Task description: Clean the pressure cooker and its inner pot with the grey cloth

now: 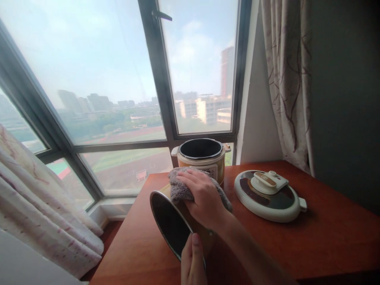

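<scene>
A gold-sided inner pot (pixel 170 221) with a dark inside lies tilted, its mouth turned toward the lower left. My left hand (pixel 194 257) grips its rim near the bottom of the view, thumb on the edge. On the pot's upper outer side, my right hand (pixel 204 194) presses a fluffy grey cloth (pixel 181 188), fingers bent over it. Part of the cloth trails out beyond the right side of that hand. Behind them the pressure cooker body (pixel 218 168) stands upright, its dark opening facing up. The pot's far end is hidden by my right arm.
The cooker's white lid (pixel 267 196) rests on the reddish wooden table (pixel 326 237) to the right, handle up. Large windows (pixel 113 71) rise behind the table. Curtains (pixel 289 79) hang at the right and the left. The table's left edge drops off beside the window sill.
</scene>
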### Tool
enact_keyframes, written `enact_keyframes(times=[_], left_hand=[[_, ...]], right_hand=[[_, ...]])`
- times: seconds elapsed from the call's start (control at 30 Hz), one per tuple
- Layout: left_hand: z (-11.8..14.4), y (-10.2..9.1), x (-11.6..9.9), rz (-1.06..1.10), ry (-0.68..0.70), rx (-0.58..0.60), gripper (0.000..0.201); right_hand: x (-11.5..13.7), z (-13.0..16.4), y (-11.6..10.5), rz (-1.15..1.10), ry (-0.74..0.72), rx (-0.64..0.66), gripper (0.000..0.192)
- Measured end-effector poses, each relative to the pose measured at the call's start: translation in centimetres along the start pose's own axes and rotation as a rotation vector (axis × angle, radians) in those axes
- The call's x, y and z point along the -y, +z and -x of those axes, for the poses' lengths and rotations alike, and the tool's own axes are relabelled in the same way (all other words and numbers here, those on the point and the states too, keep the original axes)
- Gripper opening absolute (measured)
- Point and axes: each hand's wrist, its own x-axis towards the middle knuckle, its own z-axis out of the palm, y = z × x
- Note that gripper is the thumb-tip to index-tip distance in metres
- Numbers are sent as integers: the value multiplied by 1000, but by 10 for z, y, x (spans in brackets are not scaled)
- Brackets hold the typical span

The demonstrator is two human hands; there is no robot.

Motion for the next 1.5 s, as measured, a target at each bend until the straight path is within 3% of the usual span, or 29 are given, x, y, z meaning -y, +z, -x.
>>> enact_keyframes(times=[0.1,0.23,0.43,0.63,0.83,1.03,1.17,1.3,1.4,1.5], left_hand=[[-11,3,-12,55,-28,-15,53],[-22,16,-37,296,12,157,59],[-29,33,-77,520,-41,224,34],[-37,41,-110,547,-115,129,40],[-46,46,-118,558,-105,104,39],[-44,47,-108,585,-47,87,40],[-45,41,-88,521,-9,176,45],[-49,22,-55,219,156,251,56],[-48,1,-24,-56,364,329,63],[-49,-21,2,-291,471,393,62]], right_hand=[[-7,12,5,-21,-40,-46,58],[-19,37,12,-4,-88,-121,61],[-31,71,32,57,-95,-216,61],[-30,111,66,72,-32,-266,62],[-15,143,104,-3,140,-452,56],[-5,142,114,-114,262,-553,55],[5,129,104,-255,428,-605,56],[10,119,90,-356,487,-603,58],[5,108,78,-402,442,-586,55],[-3,89,66,-450,381,-565,49]])
